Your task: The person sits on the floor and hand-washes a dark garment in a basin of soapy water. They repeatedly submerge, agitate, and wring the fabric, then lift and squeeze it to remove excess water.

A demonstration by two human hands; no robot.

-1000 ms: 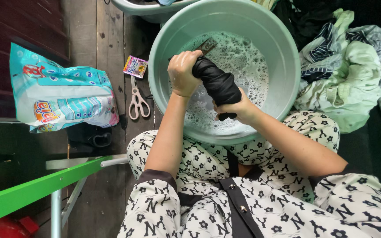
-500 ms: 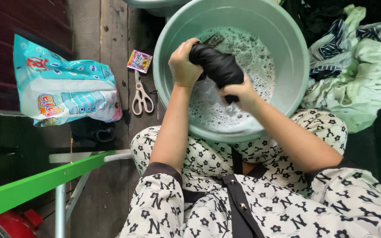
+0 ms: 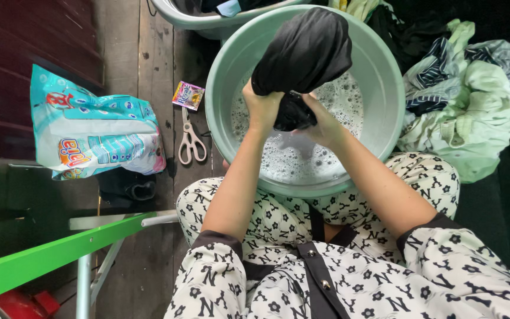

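Note:
A wet black garment is bunched up above a pale green basin of soapy water. My left hand grips the garment's lower left part. Just to the right, my right hand clasps the dark bundle from below. Both hands are over the foam, near the basin's front half. The garment's upper part bulges toward the camera and hides part of the water.
A turquoise detergent bag lies on the wooden floor at left, with a small purple sachet and white scissors beside the basin. A heap of pale green and striped clothes sits right. A second tub stands behind; a green bar crosses lower left.
The twisted black garment has been lifted out of the water and has opened into a larger bundle. Both hands have come closer together beneath it.

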